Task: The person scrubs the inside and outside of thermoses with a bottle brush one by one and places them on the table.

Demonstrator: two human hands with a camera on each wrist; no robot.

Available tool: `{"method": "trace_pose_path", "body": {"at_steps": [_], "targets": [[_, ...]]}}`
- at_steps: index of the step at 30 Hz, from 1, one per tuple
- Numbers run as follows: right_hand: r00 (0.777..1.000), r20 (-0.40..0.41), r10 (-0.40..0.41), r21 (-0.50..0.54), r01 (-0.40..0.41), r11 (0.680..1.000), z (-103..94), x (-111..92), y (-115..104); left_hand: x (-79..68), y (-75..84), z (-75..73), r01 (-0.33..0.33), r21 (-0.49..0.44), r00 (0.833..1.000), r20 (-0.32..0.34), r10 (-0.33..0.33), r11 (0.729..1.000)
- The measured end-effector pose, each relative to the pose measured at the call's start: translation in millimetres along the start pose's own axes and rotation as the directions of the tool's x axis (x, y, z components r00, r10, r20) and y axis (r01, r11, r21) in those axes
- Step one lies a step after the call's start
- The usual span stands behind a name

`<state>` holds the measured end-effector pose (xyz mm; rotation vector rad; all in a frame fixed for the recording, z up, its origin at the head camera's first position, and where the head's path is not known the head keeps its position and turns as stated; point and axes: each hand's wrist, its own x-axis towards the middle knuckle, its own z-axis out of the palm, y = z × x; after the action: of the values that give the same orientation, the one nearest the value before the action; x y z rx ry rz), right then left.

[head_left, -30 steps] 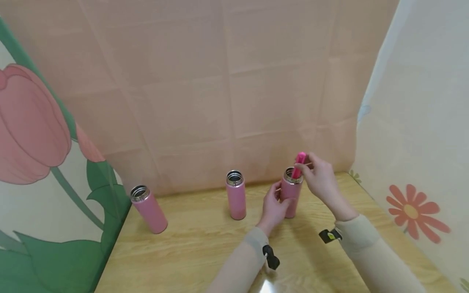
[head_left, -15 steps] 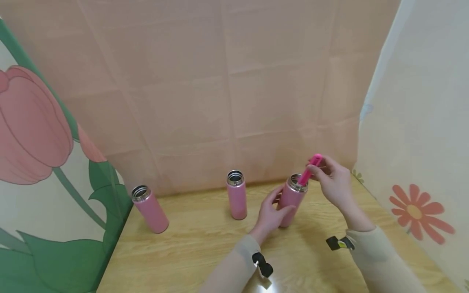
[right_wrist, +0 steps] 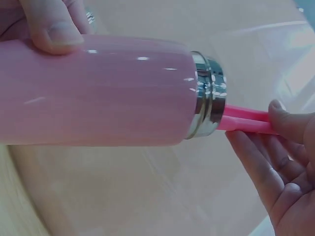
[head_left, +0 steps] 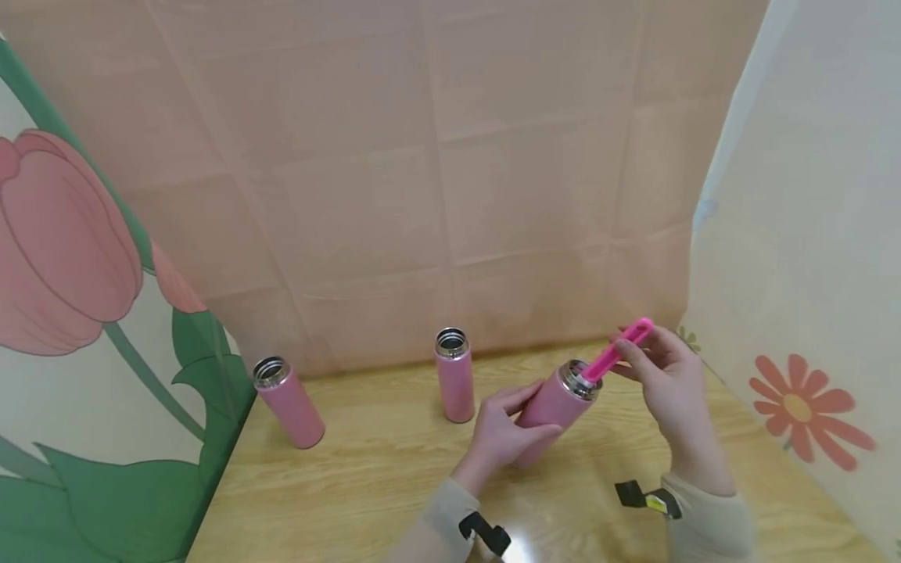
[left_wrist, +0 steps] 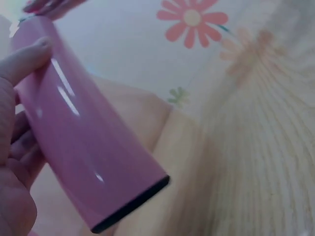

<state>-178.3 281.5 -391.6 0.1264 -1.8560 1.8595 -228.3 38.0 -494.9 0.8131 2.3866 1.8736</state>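
My left hand (head_left: 498, 434) grips a pink metal bottle (head_left: 552, 410) around its body, thumb along the near side. The bottle leans to the right, its steel-rimmed mouth toward my right hand (head_left: 672, 383); its dark base edge (left_wrist: 132, 204) shows in the left wrist view. Between thumb and fingertips my right hand pinches a bright pink handle (head_left: 619, 350), like a bottle brush's, with a hole at its end. The handle runs into the bottle's mouth (right_wrist: 209, 93); whatever is on its far end is hidden inside.
Two more pink bottles without lids stand on the wooden table (head_left: 366, 477): one bottle (head_left: 455, 383) left of my hands, the other bottle (head_left: 290, 407) near the left edge. A beige cloth (head_left: 338, 195) hangs behind, and a flower-printed sheet (head_left: 795, 313) borders the right side.
The bottle has gone from upright to tilted right and come nearer, along with my left hand. My right hand has moved right and down, the pink handle slanting with the bottle.
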Motion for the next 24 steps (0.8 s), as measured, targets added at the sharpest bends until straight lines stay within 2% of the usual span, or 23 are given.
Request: {"method": "trace_pose_path", "body": {"at_steps": [5,10,17,24], "targets": [[0.999,-0.005,0.043,0.076,-0.042,0.996,9.0,-11,-2,-6.2,9.3,-24.9,0.066,-0.021,0.996,0.065,-0.064,0.998],[0.999,0.000,0.049,0.105,-0.049,0.993,19.2,-17,-1,-9.3,9.2,-44.4,0.074,-0.045,0.994,0.088,-0.069,0.996],[1.000,-0.001,0.031,0.135,-0.031,0.990,32.3,-22,8,-19.6,-2.3,-56.6,0.062,-0.048,0.995,0.087,-0.058,0.997],[1.000,-0.021,-0.011,0.165,0.015,0.986,35.8,-24,13,-24.2,-7.5,-65.4,0.040,-0.064,0.995,0.092,-0.034,0.997]]}}
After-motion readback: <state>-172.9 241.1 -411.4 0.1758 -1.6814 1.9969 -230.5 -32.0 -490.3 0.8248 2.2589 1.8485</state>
